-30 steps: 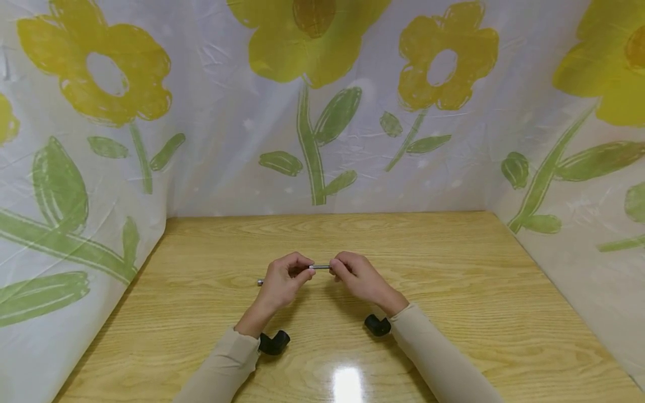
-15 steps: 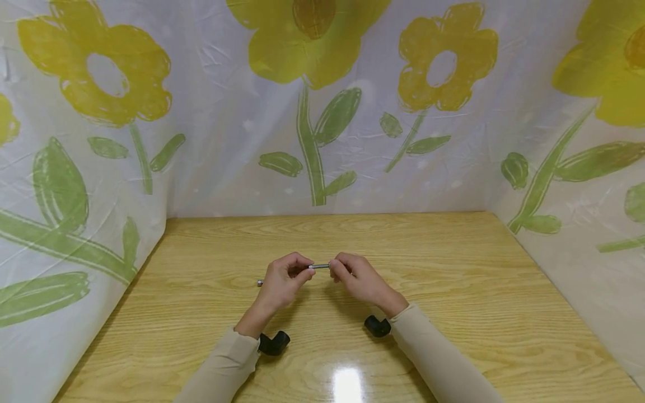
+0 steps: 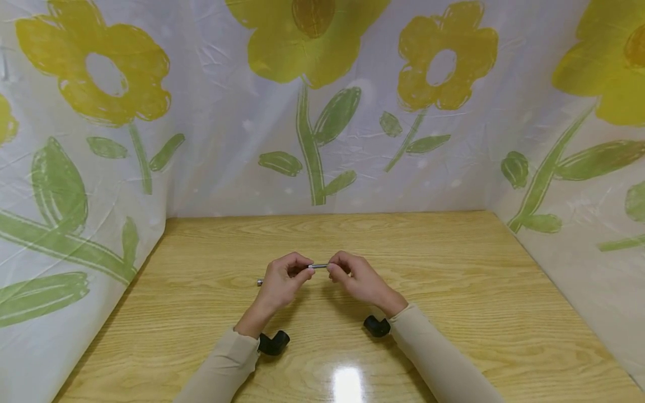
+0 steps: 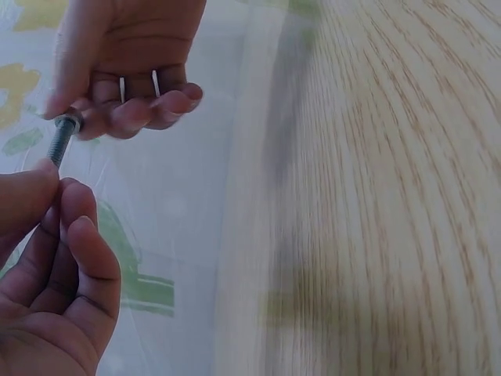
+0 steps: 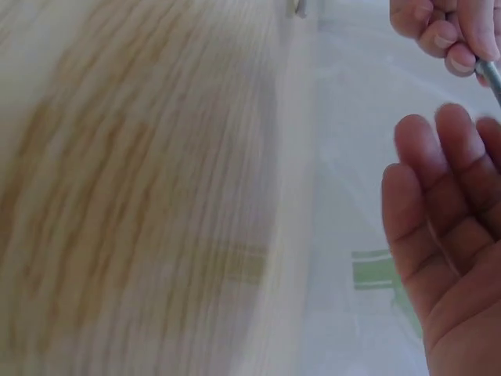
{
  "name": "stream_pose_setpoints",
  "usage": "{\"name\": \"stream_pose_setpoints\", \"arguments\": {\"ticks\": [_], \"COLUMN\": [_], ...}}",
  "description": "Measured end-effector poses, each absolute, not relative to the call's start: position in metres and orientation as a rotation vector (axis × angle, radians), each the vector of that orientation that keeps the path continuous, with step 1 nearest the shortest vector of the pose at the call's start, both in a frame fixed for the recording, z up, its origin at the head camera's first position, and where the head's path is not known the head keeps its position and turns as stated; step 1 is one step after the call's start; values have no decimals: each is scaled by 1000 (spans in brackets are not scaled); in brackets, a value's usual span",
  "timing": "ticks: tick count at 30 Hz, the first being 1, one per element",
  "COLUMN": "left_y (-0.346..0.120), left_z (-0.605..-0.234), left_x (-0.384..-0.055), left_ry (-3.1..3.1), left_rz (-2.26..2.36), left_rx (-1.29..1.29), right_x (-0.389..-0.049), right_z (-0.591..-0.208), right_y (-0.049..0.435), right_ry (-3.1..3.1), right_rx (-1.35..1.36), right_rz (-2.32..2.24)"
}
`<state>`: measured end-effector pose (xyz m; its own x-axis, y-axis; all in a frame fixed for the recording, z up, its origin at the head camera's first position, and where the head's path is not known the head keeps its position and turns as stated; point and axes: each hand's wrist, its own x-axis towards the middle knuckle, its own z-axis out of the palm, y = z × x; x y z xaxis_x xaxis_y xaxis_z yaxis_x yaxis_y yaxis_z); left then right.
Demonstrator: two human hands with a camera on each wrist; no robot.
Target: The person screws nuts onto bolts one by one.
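Threaded bolt (image 3: pixel 320 266) sits just below centre in my head view, long axis running left to right, nearly level, its wider end toward the right. I see the left hand (image 3: pixel 281 281) pinching one end between thumb and fingers; the right hand (image 3: pixel 360 277) pinches the wider end.

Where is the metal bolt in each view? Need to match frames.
Head: metal bolt just below centre, between left hand and right hand.
Left wrist: bolt upper left, between both hands.
Right wrist: bolt upper right, against the right edge.
Shared landmark: left hand pinching the bolt; lower left in left wrist, top right in right wrist.
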<state>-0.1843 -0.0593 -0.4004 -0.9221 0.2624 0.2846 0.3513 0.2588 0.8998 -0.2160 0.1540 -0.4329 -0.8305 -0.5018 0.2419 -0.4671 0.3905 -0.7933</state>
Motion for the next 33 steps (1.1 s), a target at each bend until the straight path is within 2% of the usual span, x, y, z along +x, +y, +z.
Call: {"name": "stream_pose_setpoints", "arguments": {"ticks": [21, 33], "left_y": [-58, -58], "left_z": [-400, -401], "left_x": [-183, -184], "left_ry": [-2444, -2423], "left_rz": [-1782, -1788], "left_rx": [-589, -604], "right_x": [-217, -217], "right_z": [-432, -430], "right_y": [155, 157], "right_ry": [2573, 2555], "right_rx": [-809, -894], "right_rz": [-1480, -1465]}}
